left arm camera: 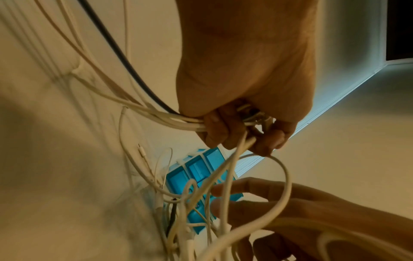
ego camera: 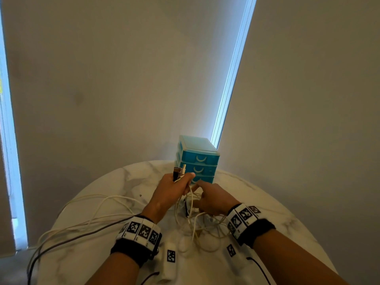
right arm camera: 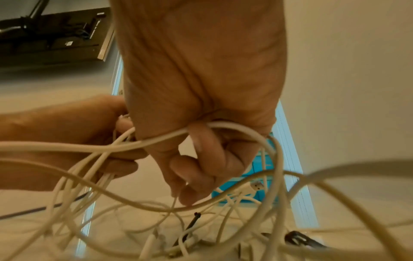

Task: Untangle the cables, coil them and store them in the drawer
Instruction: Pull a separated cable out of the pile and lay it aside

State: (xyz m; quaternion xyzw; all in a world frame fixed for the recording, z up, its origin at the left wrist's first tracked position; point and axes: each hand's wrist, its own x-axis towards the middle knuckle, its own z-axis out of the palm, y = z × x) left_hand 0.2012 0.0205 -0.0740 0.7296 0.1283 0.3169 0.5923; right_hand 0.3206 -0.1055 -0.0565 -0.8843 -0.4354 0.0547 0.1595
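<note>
A tangle of white cables [ego camera: 197, 223] lies on the round marble table [ego camera: 115, 182], in front of a small blue drawer unit [ego camera: 197, 159] whose drawers are closed. My left hand [ego camera: 176, 184] is raised and grips a bundle of cable ends, their plugs [ego camera: 179, 171] sticking up above the fist. In the left wrist view that left hand [left arm camera: 236, 127] clenches several white strands and one dark one. My right hand [ego camera: 207, 196] is down in the tangle. Its fingers [right arm camera: 201, 159] curl round a thick white cable [right arm camera: 234, 127] and pinch a thin one.
Long white and grey cables [ego camera: 82, 223] trail left over the table edge toward the floor. A white marker block [ego camera: 170, 258] and a round white piece [ego camera: 185, 245] lie near my wrists. The wall and a lit window strip [ego camera: 232, 75] stand behind the drawers.
</note>
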